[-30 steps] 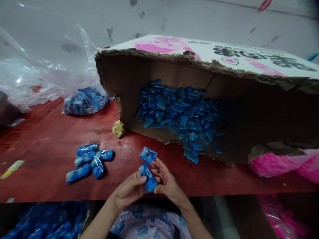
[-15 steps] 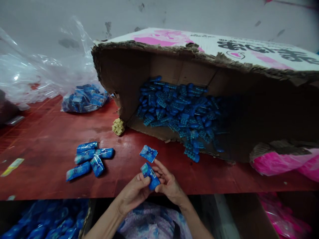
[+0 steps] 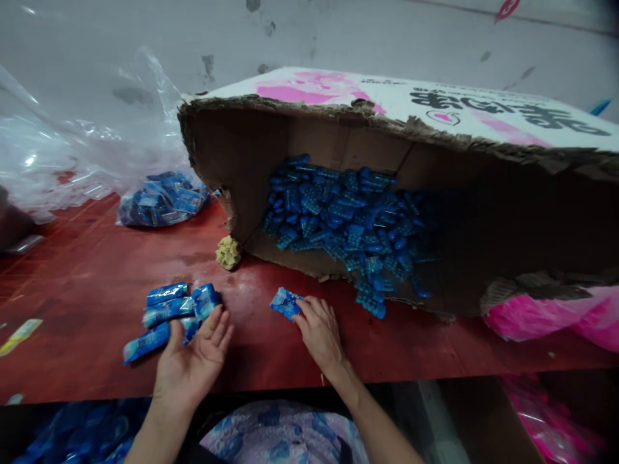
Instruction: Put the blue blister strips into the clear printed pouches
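While the left hand (image 3: 193,364) is held palm up with its thumb and fingers spread and nothing gripped in it, a flat, glossy blue packet with printed markings (image 3: 284,303) is pinched at its right edge between the thumb and fingertips of the right hand (image 3: 319,330). The flat packet is seen low over or on the red, worn-looking table (image 3: 261,348), near its front edge; whether it is raised from the surface cannot be told. Just beyond the left hand, a group of plump, shiny blue plastic packets (image 3: 167,312) is laid out, partly hidden by the fingers; whether the nearest one is touched by them cannot be told. Behind the hands, a large brown cardboard box with a ragged edge and a white-and-pink printed side (image 3: 316,138) is tipped with its opening toward the viewer, and a heap of small blue, knobbly-surfaced plastic pieces (image 3: 338,206) is held inside, some spilled over its lower lip. By the box's left corner, a crumpled pale-yellow lump (image 3: 228,252) is seen on the table, with a bundle of blue packets under clear plastic (image 3: 167,201) placed farther back. At the right, bright pink plastic sheeting (image 3: 536,317) is bunched beside the box.
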`<state>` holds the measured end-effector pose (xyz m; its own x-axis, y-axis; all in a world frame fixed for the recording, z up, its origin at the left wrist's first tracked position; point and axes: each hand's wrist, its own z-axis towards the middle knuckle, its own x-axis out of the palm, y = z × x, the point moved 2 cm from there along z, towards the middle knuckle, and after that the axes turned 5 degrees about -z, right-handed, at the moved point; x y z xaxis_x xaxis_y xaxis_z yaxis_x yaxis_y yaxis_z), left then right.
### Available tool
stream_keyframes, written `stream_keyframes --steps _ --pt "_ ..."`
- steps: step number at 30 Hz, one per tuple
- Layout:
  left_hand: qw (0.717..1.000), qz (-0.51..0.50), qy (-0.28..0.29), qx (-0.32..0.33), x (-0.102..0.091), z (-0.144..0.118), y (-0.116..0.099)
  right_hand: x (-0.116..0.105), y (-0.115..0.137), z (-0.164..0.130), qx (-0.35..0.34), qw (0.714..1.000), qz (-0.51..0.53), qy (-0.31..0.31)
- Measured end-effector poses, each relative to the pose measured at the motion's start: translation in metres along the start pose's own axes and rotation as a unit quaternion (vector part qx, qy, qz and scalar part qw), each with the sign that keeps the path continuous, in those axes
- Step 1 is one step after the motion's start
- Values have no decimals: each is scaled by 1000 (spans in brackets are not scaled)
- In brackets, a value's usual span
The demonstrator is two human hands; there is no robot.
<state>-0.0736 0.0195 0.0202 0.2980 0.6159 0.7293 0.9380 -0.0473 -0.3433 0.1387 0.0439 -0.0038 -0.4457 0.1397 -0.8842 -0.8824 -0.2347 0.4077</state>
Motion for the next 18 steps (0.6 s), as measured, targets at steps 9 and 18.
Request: stream_keyframes --steps 9,18 --pt "962 248 6 -115 1 -9 76 12 3 5 -5 997 -77 -6" --pt "945 317 42 -66 2 -1 94 2 -6 -9 -66 995 -76 6"
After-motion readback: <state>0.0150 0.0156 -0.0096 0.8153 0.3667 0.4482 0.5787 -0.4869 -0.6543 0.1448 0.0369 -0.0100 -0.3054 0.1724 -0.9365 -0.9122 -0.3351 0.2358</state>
